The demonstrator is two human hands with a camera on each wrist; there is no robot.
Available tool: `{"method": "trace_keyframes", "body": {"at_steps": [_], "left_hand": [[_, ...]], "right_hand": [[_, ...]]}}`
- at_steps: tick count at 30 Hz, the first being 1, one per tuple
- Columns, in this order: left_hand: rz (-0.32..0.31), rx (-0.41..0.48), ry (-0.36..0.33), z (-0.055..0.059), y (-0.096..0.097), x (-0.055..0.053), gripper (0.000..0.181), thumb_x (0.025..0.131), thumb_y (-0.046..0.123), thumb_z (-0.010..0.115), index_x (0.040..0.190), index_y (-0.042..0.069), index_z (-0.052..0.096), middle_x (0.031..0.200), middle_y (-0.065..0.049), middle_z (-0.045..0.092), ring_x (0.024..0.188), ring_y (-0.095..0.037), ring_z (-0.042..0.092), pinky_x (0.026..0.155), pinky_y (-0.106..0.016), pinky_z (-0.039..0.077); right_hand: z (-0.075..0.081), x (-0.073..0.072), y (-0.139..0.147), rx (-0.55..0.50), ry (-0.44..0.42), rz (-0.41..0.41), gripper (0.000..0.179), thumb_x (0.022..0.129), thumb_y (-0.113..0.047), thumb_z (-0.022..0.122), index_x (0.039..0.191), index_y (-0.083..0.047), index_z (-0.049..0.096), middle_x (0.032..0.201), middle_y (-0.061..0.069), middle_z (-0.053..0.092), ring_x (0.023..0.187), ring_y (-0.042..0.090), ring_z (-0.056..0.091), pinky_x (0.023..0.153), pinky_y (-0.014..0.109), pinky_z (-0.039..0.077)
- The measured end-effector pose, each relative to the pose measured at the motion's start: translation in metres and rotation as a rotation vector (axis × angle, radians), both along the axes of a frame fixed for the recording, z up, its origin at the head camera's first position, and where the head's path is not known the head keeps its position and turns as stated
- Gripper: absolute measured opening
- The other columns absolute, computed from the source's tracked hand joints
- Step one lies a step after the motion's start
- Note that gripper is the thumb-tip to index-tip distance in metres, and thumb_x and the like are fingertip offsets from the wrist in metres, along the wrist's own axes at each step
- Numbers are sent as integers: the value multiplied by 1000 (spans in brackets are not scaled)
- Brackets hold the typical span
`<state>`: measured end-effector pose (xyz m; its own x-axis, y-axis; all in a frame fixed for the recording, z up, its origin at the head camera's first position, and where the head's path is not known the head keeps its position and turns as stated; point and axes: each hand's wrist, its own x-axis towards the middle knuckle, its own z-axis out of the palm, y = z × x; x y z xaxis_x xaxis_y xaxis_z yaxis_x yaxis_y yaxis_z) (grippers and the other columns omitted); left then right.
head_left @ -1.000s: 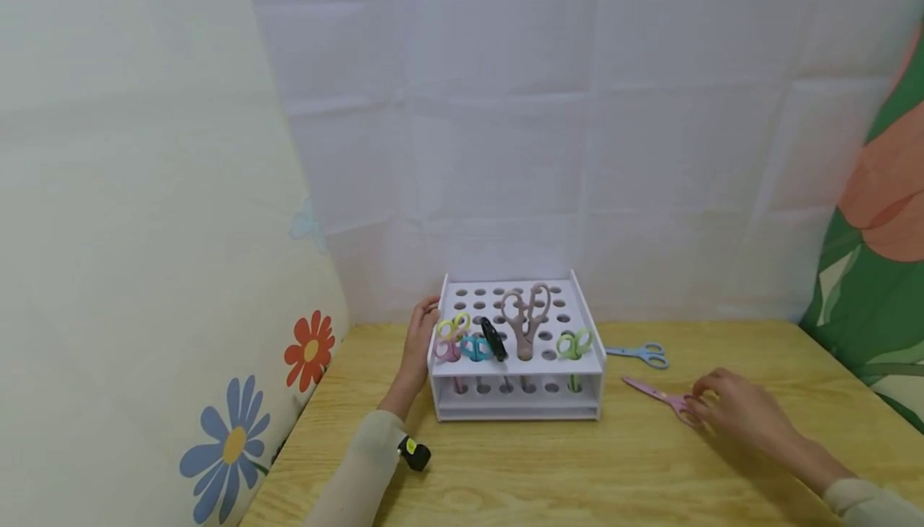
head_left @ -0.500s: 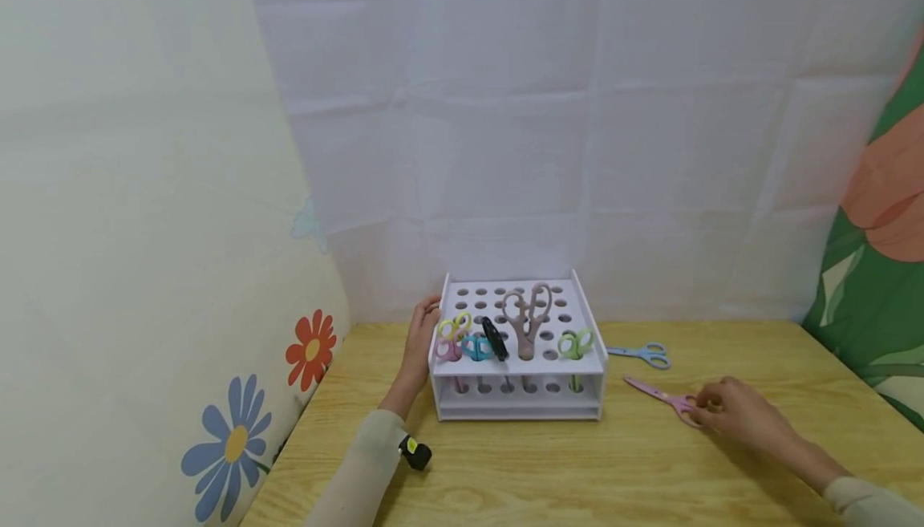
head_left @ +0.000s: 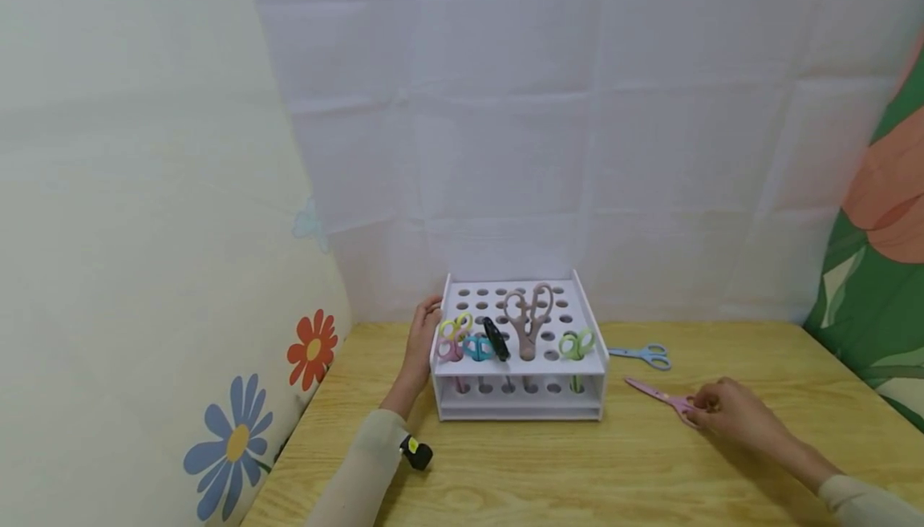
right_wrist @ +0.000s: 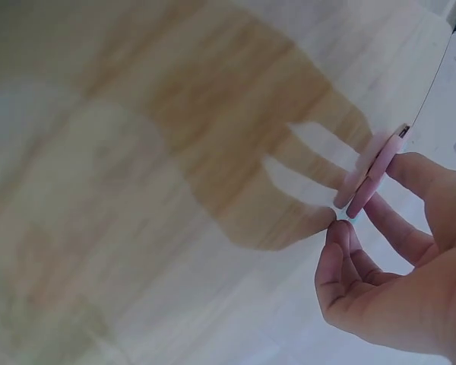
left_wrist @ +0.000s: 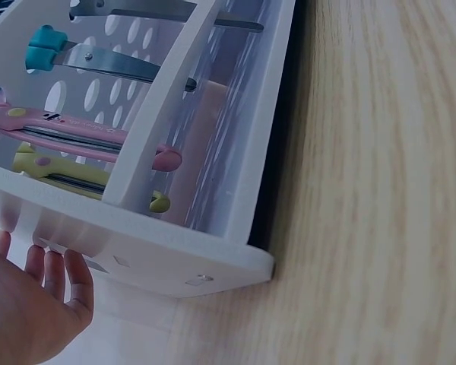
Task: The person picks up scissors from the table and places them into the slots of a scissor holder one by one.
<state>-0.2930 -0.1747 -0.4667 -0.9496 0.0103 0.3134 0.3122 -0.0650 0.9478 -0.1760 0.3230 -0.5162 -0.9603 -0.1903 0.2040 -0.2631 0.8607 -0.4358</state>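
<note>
A white rack (head_left: pixel 520 413) with rows of round holes stands on the table, several scissors upright in it. My left hand (head_left: pixel 420 342) touches the rack's left side wall; in the left wrist view, the left hand's fingers (left_wrist: pixel 55 274) lie bent against that wall. Flat on the table to the right are pink scissors (head_left: pixel 653 391), blades pointing toward the rack. At their handle loops my right hand (head_left: pixel 743 416) pinches with curled fingers. The right wrist view has the pink handle (right_wrist: pixel 372 171) at the fingertips, seen edge-on. Blue scissors (head_left: pixel 653 354) lie behind the pink ones, near the rack.
In the rack stand large brown scissors (head_left: pixel 527 334), green scissors (head_left: pixel 576 344), teal scissors (head_left: pixel 476 347) and a black-handled tool (head_left: pixel 496 339). Pink and yellow handles share its front left corner. White cloth (head_left: pixel 491 150) hangs behind the wooden table (head_left: pixel 549 471).
My right hand's fingers have closed a little more on the pink scissors' handle. The left hand, rack and blue scissors keep their places; the view shifts slightly.
</note>
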Motion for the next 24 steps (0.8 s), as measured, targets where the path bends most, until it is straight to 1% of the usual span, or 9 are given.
{"method": "trace_keyframes", "body": {"at_steps": [4,7,13,16,18,22,24], "left_hand": [[1,-15,-10,-1,0,0,42,108,14,45,147,-3,45,144,-28,47,129,-42,47,98,-33,42],[1,-19,-7,-1,1,0,43,109,14,45,147,-4,44,144,-27,48,129,-41,47,99,-34,41],[-1,-12,2,0,2,1,42,109,13,45,147,-5,44,143,-28,49,127,-40,49,98,-33,42],[3,-17,8,0,2,2,42,109,13,45,146,-6,44,142,-29,49,127,-40,49,98,-33,43],[5,-23,3,0,1,2,41,109,13,45,146,-4,45,143,-28,49,127,-40,49,98,-33,42],[8,-29,-12,1,1,2,41,109,15,45,147,-1,46,143,-25,49,127,-38,50,100,-36,42],[8,-26,-16,1,0,2,42,109,16,45,147,-2,45,143,-25,49,128,-38,50,101,-37,41]], "right_hand": [[-2,-2,1,-5,-29,-7,10,85,-11,80,86,-4,74,82,0,66,78,20,58,67,42,50],[-4,-3,1,-5,-18,3,7,85,-9,80,84,-5,74,82,0,66,77,19,59,66,40,50],[-5,-2,1,2,7,3,8,84,-9,81,82,-8,73,80,-1,65,75,17,56,63,37,48],[-4,-1,0,-1,19,8,8,84,-9,81,81,-7,74,79,-1,63,75,17,55,64,37,47],[-2,-1,0,-13,35,8,9,83,-10,82,81,-7,74,79,-1,62,75,17,55,64,37,48],[4,-3,0,-56,37,5,13,83,-12,83,79,-7,72,80,2,65,74,20,61,64,37,50],[7,-4,1,-83,28,0,13,83,-12,82,81,-6,72,81,4,68,73,22,64,64,37,52]]}}
